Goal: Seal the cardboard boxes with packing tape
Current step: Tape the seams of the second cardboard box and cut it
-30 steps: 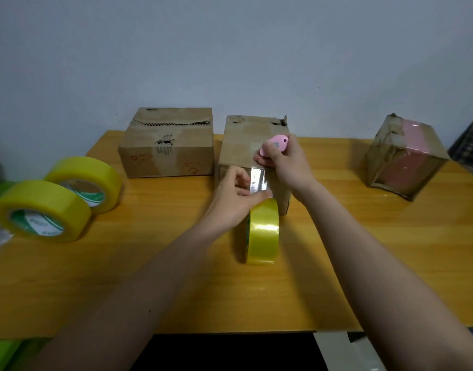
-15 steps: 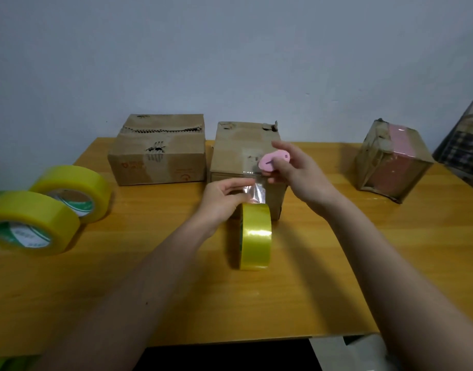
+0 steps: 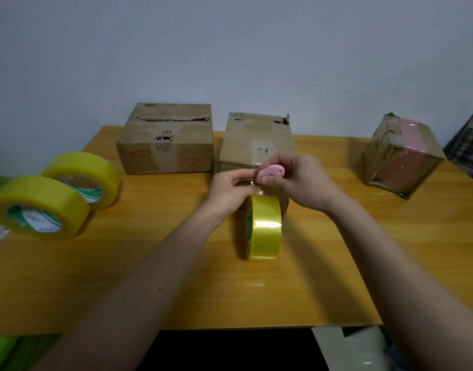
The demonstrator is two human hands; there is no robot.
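A yellow tape roll (image 3: 263,227) stands on edge on the wooden table (image 3: 390,263), right in front of the middle cardboard box (image 3: 256,141). A short strip of clear tape (image 3: 252,184) runs up from the roll. My left hand (image 3: 230,192) pinches that strip just above the roll. My right hand (image 3: 300,180) grips a small pink cutter (image 3: 271,174) and holds it against the strip, next to my left fingertips. Both hands hover in front of the box's front face, hiding most of it.
A second cardboard box (image 3: 165,140) stands at the back left. A box with a pink taped side (image 3: 402,155) sits tilted at the back right. Two large yellow tape rolls (image 3: 40,206) (image 3: 82,179) lie at the left edge. A wall rises behind the table.
Both hands have come down off the middle box toward the roll. The pink cutter moved from the box's top edge to the tape strip between box and roll.
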